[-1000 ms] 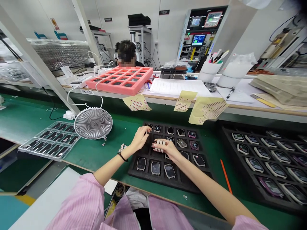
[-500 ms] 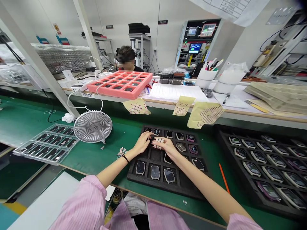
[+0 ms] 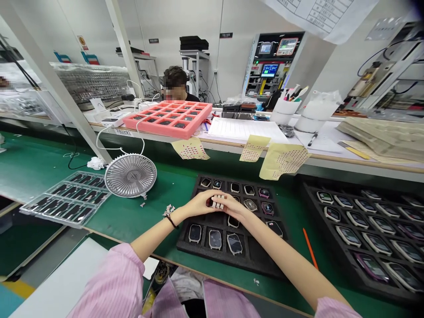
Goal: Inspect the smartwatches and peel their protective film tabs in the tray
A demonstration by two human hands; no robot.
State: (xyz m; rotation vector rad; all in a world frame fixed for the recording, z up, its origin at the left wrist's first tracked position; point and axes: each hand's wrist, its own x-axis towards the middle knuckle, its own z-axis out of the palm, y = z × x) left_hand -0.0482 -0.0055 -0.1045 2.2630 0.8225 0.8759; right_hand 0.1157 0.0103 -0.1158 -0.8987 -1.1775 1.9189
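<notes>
Fingers (image 3: 217,202) curled, left hand (image 3: 198,204) and right hand (image 3: 234,207) meeting over a dark watch body (image 3: 209,202) in the middle row of the foam tray (image 3: 255,252); grasp hidden, cannot tell. Risk: slippage from wrapped fingertips, a drop onto neighbouring watches (image 3: 250,205), scratches.

A co-worker (image 3: 174,76) sits beyond a salmon-pink foam tray (image 3: 172,131) on a white workbench (image 3: 251,145).
A round grey desk fan (image 3: 130,175) sits beside a clear plastic tray of black parts (image 3: 49,218) on a green bench mat (image 3: 39,163); a slim orange pen (image 3: 310,248) lies by a black foam tray of watch cases (image 3: 326,232).
</notes>
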